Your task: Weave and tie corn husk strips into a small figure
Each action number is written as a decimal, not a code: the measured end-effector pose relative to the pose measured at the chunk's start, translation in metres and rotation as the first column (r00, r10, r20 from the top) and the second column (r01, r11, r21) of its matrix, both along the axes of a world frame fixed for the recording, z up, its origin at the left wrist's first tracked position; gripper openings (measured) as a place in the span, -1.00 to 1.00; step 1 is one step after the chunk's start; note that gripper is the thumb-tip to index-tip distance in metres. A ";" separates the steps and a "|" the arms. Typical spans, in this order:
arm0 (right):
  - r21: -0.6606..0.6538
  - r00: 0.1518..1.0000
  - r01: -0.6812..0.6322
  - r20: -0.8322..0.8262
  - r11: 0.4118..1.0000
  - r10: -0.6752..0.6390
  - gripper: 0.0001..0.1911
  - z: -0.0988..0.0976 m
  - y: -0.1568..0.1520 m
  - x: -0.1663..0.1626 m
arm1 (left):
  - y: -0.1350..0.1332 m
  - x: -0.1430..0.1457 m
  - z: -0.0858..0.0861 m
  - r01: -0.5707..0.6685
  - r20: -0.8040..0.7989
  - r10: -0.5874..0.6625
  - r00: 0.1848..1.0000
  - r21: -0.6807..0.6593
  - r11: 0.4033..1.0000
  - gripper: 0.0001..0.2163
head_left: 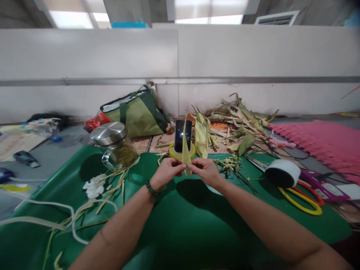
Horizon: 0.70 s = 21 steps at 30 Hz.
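Underneath, green mat (180,240): one, smooth and glossy, covering the near part of the cluttered tabletop.
Room: one pale partition (230,52) behind the table, a grey rail (112,81) running along it, bright panes above.
Husk strip (185,150): one, held upright in the middle, near the mat's far edge.
Hands: two; left hand (168,170) and right hand (206,170) both pinch the strip's lower end between thumb and fingers.
Bracelet (152,188): one, green beads, on the left wrist.
Phone (179,135): one, dark, upright behind the strip, a yellow ring (173,153) at its base.
Dry husks: one loose heap (244,116) at back right, one pale bundle (201,135) beside the phone.
Glass jar (123,154): one, steel-lidded, strands inside.
Green bag (140,116): one, behind the jar.
Scissors (309,212): one pair, yellow and red loops.
Pink cloth (323,142): one, fringed, far right.
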State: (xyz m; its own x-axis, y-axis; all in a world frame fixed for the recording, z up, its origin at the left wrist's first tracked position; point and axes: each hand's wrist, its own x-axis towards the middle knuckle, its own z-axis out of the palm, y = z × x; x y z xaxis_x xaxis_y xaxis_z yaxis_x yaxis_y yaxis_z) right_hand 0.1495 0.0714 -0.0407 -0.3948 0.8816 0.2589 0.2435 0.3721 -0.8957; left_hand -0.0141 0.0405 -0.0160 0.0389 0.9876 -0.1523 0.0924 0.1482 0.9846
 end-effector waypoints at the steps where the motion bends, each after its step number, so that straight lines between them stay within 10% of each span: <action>1: 0.009 1.000 -0.011 0.008 1.000 0.011 -0.76 0.000 0.000 0.000 | 0.000 0.000 0.000 0.000 -0.012 0.001 1.000 0.012 1.000 -0.82; 21: 0.359 0.993 0.010 0.105 0.933 -0.051 -0.78 -0.001 -0.010 -0.001 | -0.001 0.008 0.003 -0.060 -0.121 0.079 0.989 0.150 0.987 -0.88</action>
State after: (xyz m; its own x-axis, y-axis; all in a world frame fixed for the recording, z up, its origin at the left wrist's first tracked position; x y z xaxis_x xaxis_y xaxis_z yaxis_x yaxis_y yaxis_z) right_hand 0.1480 0.0611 -0.0422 -0.4133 0.7511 0.5148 0.3501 0.6530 -0.6716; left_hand -0.0061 0.0390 -0.0131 -0.0411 0.9991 -0.0065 0.2120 0.0150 0.9772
